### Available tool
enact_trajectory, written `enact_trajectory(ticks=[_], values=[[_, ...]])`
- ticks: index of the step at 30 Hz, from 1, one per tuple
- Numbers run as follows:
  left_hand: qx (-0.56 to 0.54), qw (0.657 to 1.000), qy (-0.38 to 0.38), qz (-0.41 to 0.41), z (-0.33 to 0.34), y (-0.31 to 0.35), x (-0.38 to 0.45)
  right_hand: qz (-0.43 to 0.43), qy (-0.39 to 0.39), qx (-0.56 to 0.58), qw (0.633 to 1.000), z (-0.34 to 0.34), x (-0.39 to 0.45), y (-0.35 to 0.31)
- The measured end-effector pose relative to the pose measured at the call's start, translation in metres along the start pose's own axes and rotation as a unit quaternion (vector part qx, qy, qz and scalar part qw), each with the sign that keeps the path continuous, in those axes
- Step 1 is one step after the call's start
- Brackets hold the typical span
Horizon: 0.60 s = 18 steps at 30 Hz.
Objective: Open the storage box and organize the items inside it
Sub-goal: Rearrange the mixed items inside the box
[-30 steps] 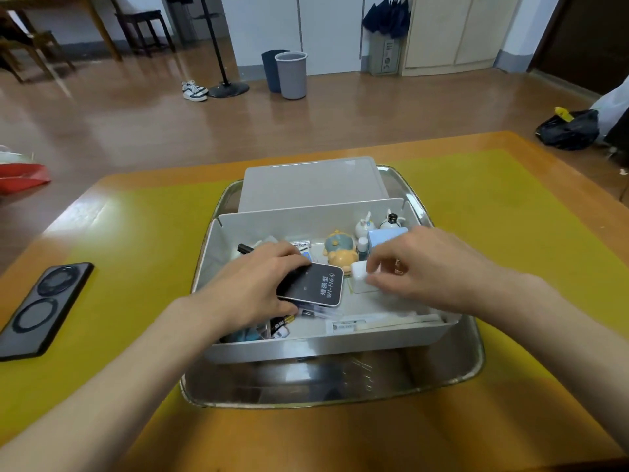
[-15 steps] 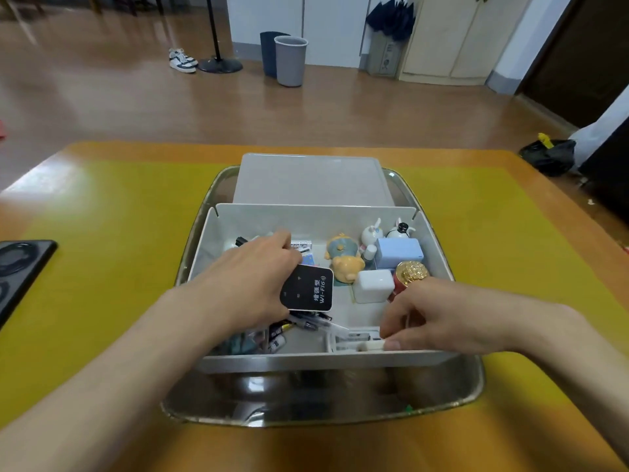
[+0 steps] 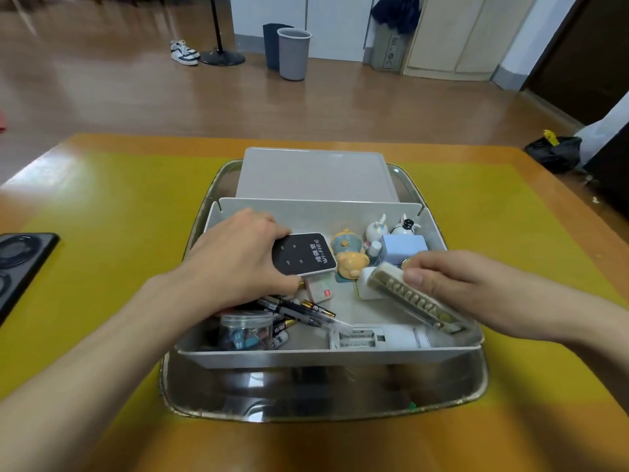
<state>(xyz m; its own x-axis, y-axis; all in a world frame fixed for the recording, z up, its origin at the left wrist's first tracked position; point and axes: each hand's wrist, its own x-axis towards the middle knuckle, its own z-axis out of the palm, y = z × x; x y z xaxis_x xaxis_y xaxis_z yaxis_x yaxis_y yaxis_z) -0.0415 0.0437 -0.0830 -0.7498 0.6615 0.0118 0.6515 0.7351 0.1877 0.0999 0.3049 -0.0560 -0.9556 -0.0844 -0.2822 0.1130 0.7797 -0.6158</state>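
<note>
Sorting the open storage box [image 3: 343,356] at frame centre on the desk [image 3: 102,212], I hold the black Wi-Fi device [image 3: 304,254] in my left hand [image 3: 235,258] grip and a long clear case [image 3: 413,299] in my right hand [image 3: 456,287]; next, each likely needs a free spot.

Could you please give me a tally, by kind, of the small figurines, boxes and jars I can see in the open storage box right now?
Animal figurines: 4 (blue-capped one, yellow bear, white rabbit, black-and-white rabbit)
Light blue boxes: 1
Clear plastic jars: 1
Black Wi-Fi devices: 1, held by the left hand
Total: 7
</note>
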Motion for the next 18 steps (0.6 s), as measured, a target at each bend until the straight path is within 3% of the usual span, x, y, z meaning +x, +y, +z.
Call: enact_trajectory(ticks=[5, 10, 14, 16, 18], values=[[-0.005, 1.0, 0.024, -0.014, 0.012, 0.007, 0.011, 0.004, 0.047, 0.021, 0.999, 0.003, 0.0, -0.003], [0.03, 0.999, 0.022, -0.011, 0.023, 0.006, 0.017, -0.009, 0.068, -0.038, 0.997, 0.006, 0.004, -0.006], [-0.015, 0.994, 0.092, 0.063, 0.019, 0.016, 0.011, -0.014, 0.068, -0.034, 0.997, 0.001, 0.002, -0.009], [-0.088, 0.987, 0.067, 0.118, 0.019, 0.032, 0.005, -0.001, 0.075, -0.019, 0.997, -0.004, 0.001, -0.007], [-0.122, 0.98, -0.017, 0.155, 0.025, 0.048, 0.0, 0.01, 0.082, 0.0, 0.997, -0.009, 0.0, -0.004]])
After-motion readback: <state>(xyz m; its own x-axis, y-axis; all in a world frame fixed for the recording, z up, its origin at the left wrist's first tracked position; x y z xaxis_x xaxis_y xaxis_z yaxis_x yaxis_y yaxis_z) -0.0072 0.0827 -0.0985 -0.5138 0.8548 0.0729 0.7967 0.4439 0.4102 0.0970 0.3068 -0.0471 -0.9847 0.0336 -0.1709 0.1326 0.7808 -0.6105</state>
